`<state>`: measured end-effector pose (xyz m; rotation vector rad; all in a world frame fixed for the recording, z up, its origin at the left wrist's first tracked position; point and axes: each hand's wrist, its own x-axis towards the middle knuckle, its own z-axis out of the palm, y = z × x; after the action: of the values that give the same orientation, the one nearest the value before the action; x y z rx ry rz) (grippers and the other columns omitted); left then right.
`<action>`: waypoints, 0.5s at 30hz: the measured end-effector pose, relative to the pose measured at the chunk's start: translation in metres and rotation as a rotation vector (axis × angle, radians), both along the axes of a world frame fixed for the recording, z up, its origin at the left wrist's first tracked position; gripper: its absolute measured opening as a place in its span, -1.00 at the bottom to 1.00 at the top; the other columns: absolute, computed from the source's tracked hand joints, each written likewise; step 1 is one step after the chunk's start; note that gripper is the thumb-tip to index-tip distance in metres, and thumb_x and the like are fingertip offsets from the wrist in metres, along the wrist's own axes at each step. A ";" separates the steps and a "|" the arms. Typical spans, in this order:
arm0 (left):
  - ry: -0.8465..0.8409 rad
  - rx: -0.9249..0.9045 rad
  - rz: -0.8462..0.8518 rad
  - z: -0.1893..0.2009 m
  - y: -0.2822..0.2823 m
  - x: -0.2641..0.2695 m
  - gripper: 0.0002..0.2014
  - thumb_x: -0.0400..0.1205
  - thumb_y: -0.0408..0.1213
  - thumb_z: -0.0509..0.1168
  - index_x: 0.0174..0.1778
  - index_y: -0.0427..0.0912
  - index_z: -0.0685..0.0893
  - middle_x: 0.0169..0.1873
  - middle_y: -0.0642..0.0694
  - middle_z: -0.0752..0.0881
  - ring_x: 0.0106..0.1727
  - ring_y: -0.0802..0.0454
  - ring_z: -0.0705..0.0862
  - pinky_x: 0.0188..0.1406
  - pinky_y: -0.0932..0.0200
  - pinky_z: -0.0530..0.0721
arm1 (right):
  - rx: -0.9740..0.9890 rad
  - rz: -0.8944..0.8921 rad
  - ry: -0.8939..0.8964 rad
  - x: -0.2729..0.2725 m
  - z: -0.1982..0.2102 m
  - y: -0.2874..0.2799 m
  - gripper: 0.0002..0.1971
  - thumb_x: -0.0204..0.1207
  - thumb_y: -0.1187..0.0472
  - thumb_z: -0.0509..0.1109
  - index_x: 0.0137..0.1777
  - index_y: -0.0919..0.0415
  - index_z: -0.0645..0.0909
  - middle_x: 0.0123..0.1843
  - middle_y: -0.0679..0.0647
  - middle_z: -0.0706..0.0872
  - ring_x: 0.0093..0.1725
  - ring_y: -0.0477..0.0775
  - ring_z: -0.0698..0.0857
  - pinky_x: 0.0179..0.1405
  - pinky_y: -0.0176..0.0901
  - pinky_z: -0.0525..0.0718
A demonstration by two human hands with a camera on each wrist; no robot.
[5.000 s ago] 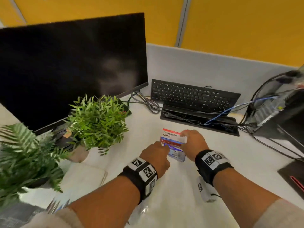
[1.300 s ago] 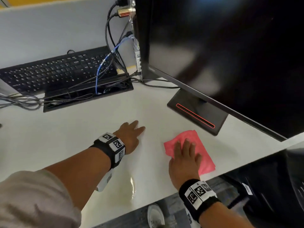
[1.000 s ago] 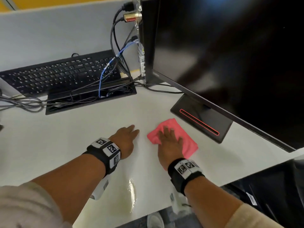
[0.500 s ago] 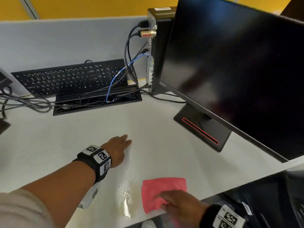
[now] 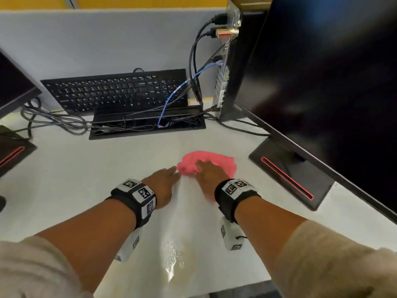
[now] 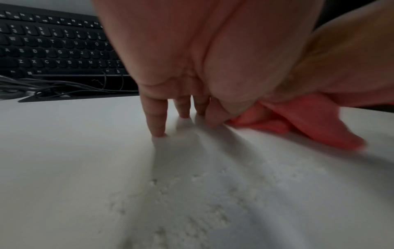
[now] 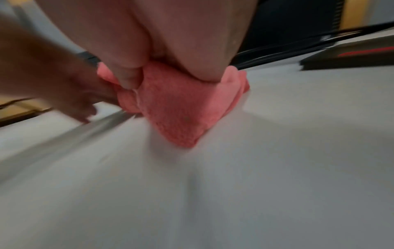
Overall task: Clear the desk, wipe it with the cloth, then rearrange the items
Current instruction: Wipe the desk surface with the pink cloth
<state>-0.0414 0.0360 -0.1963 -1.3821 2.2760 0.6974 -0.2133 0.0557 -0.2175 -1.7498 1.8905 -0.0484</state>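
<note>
A pink cloth [image 5: 211,161] lies bunched on the white desk [image 5: 86,179], in front of the right monitor's base. My right hand [image 5: 206,169] lies on top of it, palm down, pressing it to the desk. In the right wrist view the cloth [image 7: 177,114] bulges out under the palm, with the thumb [image 7: 127,79] against it. My left hand [image 5: 171,172] rests flat on the desk, fingers straight, holding nothing. Its fingertips [image 6: 158,129] touch the desk right beside the cloth's [image 6: 309,124] left edge.
A black keyboard [image 5: 120,91] leans on the partition behind an open cable tray [image 5: 148,125] full of cables. A large monitor [image 5: 322,82] and its base [image 5: 290,177] stand at the right, beside a small PC [image 5: 232,61]. Another monitor base [image 5: 10,151] sits at far left. A glossy streak [image 5: 171,254] marks the desk near its front edge.
My right hand has pushed the cloth from the desk's front edge away from me, up beside the left fingertips, and the cloth has bunched up. The left hand has stayed put.
</note>
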 end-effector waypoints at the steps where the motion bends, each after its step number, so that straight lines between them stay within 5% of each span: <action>1: 0.006 -0.004 0.006 0.000 0.000 0.002 -0.44 0.61 -0.43 0.09 0.58 -0.11 0.31 0.57 -0.16 0.36 0.55 -0.14 0.39 0.54 -0.04 0.43 | 0.023 0.094 -0.019 0.016 0.002 0.011 -0.62 0.70 0.17 0.15 0.50 0.12 0.42 0.43 0.22 0.52 0.33 0.31 0.59 0.30 0.14 0.58; 3: -0.024 -0.016 -0.048 0.002 -0.001 0.007 -0.51 0.64 -0.37 0.13 0.54 -0.16 0.37 0.53 -0.11 0.41 0.59 -0.13 0.36 0.57 -0.02 0.40 | 0.056 0.279 -0.096 0.034 0.010 0.044 -0.65 0.74 0.14 0.10 0.48 0.10 0.44 0.46 0.16 0.52 0.41 0.24 0.52 0.44 0.11 0.46; 5: -0.056 0.002 -0.047 0.002 0.000 0.014 -0.38 0.64 -0.42 0.15 0.65 -0.21 0.17 0.67 -0.06 0.13 0.70 -0.08 0.11 0.68 0.01 0.19 | 0.153 0.386 -0.216 0.033 0.017 0.083 -0.64 0.76 0.14 0.08 0.51 0.06 0.43 0.48 0.12 0.49 0.47 0.17 0.42 0.50 -0.03 0.33; 7: -0.065 0.016 -0.024 0.001 0.000 0.021 -0.29 0.63 -0.50 0.09 0.70 -0.18 -0.01 0.71 -0.06 -0.10 0.73 -0.02 -0.05 0.71 0.05 0.04 | 0.248 0.408 -0.334 0.021 0.019 0.113 -0.67 0.74 0.10 0.12 0.46 0.03 0.45 0.37 0.10 0.55 0.40 0.11 0.46 0.34 -0.16 0.35; 11: -0.041 0.027 -0.031 -0.003 -0.003 0.028 -0.27 0.63 -0.49 0.09 0.70 -0.13 -0.05 0.71 -0.03 -0.14 0.73 0.02 -0.09 0.72 0.11 -0.03 | 0.378 0.057 -0.564 -0.017 0.038 0.123 -0.89 0.67 0.04 0.21 0.03 -0.11 0.58 -0.05 -0.05 0.70 -0.05 0.00 0.70 -0.06 -0.13 0.71; 13: -0.037 0.036 -0.021 -0.004 -0.006 0.028 -0.27 0.63 -0.52 0.09 0.70 -0.11 -0.04 0.71 0.00 -0.13 0.73 0.04 -0.08 0.71 0.14 -0.05 | 0.243 -0.130 -0.669 -0.046 0.050 0.107 -0.85 0.65 0.04 0.26 0.05 -0.03 0.65 -0.03 0.01 0.79 -0.05 0.02 0.74 0.04 -0.04 0.75; 15: -0.024 0.044 0.006 -0.003 -0.008 0.029 -0.24 0.61 -0.57 0.10 0.70 -0.07 -0.03 0.70 0.06 -0.12 0.72 0.07 -0.07 0.71 0.17 -0.05 | 0.060 -0.294 -0.740 -0.075 0.059 0.077 -0.64 0.58 -0.07 0.27 0.14 0.17 0.68 0.06 0.23 0.82 0.07 0.28 0.79 0.16 0.28 0.72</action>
<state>-0.0127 0.0285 -0.1997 -1.3706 2.2255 0.7241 -0.2886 0.1324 -0.1583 -1.1599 1.5367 -0.6472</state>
